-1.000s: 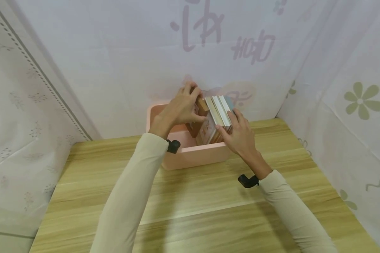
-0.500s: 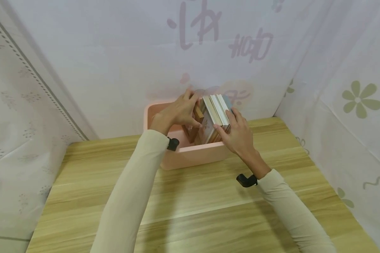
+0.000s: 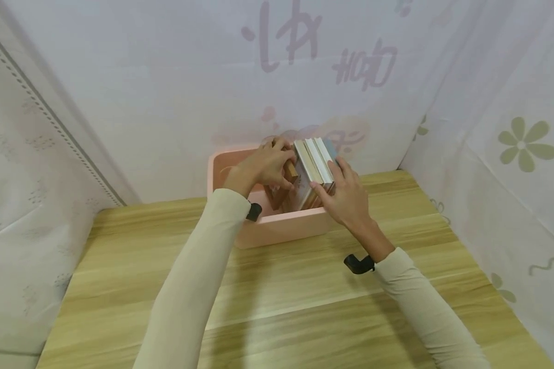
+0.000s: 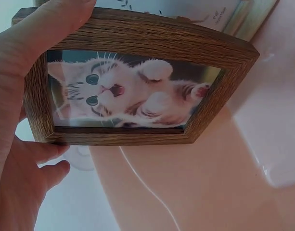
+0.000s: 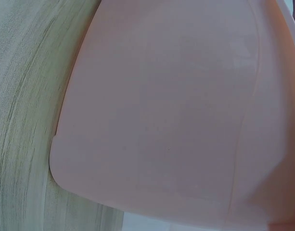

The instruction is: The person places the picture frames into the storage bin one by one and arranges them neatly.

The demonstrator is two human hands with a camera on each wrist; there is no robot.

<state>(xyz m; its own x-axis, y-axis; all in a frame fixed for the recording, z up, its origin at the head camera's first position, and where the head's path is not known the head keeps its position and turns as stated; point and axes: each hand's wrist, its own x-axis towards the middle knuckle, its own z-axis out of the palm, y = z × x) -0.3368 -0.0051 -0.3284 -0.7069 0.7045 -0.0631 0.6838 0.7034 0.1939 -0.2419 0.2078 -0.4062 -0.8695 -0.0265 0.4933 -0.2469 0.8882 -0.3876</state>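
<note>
In the head view, a pink plastic bin (image 3: 281, 229) holds several picture frames (image 3: 315, 163) standing on edge at its right end. My left hand (image 3: 264, 166) reaches into the bin and grips a dark brown wooden picture frame (image 4: 152, 31) by one end. Behind its pane is a photo of a kitten (image 4: 123, 91), seen sideways in the left wrist view. This frame stands tilted just left of the row. My right hand (image 3: 350, 199) holds the row's near right end, thumb at the front corner and fingers on the right side. Its fingers are outside the right wrist view.
The bin stands on a wood-grain table (image 3: 304, 307), close to a printed white curtain (image 3: 175, 102) behind it. More patterned cloth (image 3: 503, 169) hangs to the right and left. The bin's pink outer wall (image 5: 152, 120) fills most of the right wrist view.
My left hand has lowered the brown picture frame and shifted it slightly left, toward me. The right hand stays on the row of frames. The head view has shifted slightly.
</note>
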